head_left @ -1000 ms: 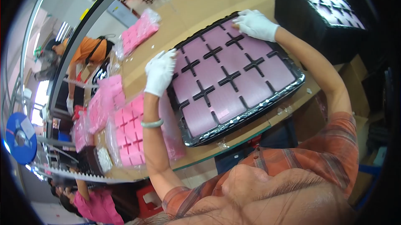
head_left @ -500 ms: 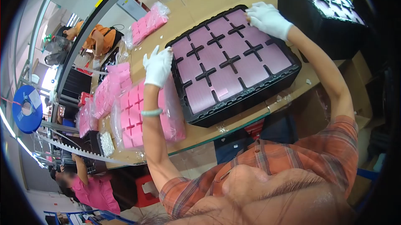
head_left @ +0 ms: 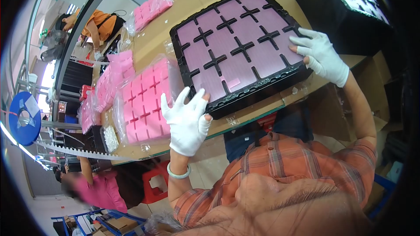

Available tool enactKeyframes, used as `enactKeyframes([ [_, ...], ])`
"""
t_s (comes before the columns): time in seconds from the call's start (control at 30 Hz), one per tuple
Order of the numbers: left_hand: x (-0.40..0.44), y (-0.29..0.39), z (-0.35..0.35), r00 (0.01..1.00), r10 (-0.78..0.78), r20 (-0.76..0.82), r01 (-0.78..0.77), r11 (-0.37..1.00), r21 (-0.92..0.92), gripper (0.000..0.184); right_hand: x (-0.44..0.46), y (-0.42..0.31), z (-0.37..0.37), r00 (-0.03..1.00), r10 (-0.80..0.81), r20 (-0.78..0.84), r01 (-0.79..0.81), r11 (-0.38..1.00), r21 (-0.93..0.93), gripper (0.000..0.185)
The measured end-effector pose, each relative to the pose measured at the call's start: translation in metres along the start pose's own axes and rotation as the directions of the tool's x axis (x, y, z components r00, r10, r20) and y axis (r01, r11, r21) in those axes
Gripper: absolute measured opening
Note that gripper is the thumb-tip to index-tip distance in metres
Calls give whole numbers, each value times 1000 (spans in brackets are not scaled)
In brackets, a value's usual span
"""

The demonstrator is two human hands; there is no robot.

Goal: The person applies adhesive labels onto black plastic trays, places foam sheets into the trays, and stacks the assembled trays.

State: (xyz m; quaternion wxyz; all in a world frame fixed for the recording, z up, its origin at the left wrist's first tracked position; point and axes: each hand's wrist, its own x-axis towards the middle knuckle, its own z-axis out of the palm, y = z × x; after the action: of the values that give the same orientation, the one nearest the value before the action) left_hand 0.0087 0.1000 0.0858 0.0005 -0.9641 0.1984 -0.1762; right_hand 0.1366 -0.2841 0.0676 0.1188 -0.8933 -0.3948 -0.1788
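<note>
A black plastic tray (head_left: pixel 258 84) lies on the table before me, with shiny pinkish-purple sheets (head_left: pixel 238 67) between its black cross-shaped dividers. My left hand (head_left: pixel 187 124), in a white glove with bare fingertips showing, is at the tray's near left corner with its fingers spread. At the near right corner is my right hand (head_left: pixel 323 57), gloved the same way, its fingers apart over the rim. Neither hand holds anything that I can see; whether the fingertips touch the tray is hard to tell.
Left of the tray lies a bagged pink cross-slotted pack (head_left: pixel 146 104), with more pink packs (head_left: pixel 113 78) behind it. A tall black tray stack (head_left: pixel 332 26) stands at the right. A small white-filled container (head_left: pixel 110 139) sits near the left edge. Two people work at the left.
Both hands have moved from the tray's far side toward me, to its near corners. The view has shifted slightly; the tray looks much the same.
</note>
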Motion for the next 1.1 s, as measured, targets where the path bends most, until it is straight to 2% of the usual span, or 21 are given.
enactKeyframes([
  [0.1,9,-10,20,995,-50,-85,56,996,76,44,5,-2,11,998,11,-68,-29,962,-273,50],
  [0.13,11,-17,18,995,-61,-80,59,998,-29,41,8,-5,9,995,20,-96,-54,932,-358,48],
  [0.17,7,-21,23,956,-252,-149,183,912,-367,36,10,-7,5,983,-2,-183,-72,915,-396,41],
  [0.2,1,-25,30,887,-440,-138,246,704,-666,33,5,-3,5,958,133,-256,-191,957,-219,39],
  [0.27,-11,-26,30,805,-578,-135,394,690,-607,32,-8,8,11,850,413,-327,-378,911,167,34],
  [0.3,-16,-26,29,716,-667,206,474,248,-845,36,-21,15,9,841,461,-283,-427,887,175,26],
  [0.33,-17,-25,27,703,-654,279,512,194,-837,36,-31,21,6,854,507,-118,-454,836,307,24],
  [0.4,-17,-24,22,660,-626,415,590,90,-803,37,-38,16,9,749,658,84,-558,556,616,24],
  [0.5,-11,-27,16,656,-618,434,594,69,-801,36,-35,6,2,715,696,69,-569,521,637,25],
  [0.53,-9,-29,14,656,-612,442,597,63,-800,35,-36,6,1,719,694,37,-575,564,593,22],
  [0.57,-9,-32,11,635,-594,494,605,-17,-796,33,-37,3,1,713,699,-60,-585,639,499,19],
  [0.6,-6,-31,9,650,-592,477,589,-4,-808,33,-34,-1,1,712,685,-152,-591,702,396,16],
  [0.67,-5,-26,7,662,-609,437,556,8,-831,32,-12,-14,-12,818,415,-398,-374,910,181,9],
  [0.7,-5,-25,7,651,-651,389,582,100,-807,34,0,-26,-14,859,359,-365,-262,920,291,3],
  [0.73,-6,-25,9,664,-628,407,582,92,-808,34,16,-35,-10,924,222,-310,-97,923,373,2],
  [0.8,-9,-27,12,689,-582,432,578,80,-812,35,48,-67,6,973,76,-219,50,854,518,2],
  [0.83,-11,-24,12,667,-604,436,582,56,-812,36,63,-82,16,987,34,-155,52,853,519,4],
  [0.87,-13,-21,11,661,-619,425,564,37,-825,36,79,-96,20,999,-20,-33,33,894,448,8],
  [0.93,-21,-21,15,678,-610,410,537,29,-843,35,99,-112,35,993,-53,105,17,948,317,10],
  [1.03,-34,-22,18,663,-616,426,534,-9,-845,34,122,-118,41,934,-101,344,-26,938,345,13],
  [1.1,-41,-23,20,663,-617,423,520,-27,-854,34,124,-115,46,936,-110,335,-74,867,494,11],
])
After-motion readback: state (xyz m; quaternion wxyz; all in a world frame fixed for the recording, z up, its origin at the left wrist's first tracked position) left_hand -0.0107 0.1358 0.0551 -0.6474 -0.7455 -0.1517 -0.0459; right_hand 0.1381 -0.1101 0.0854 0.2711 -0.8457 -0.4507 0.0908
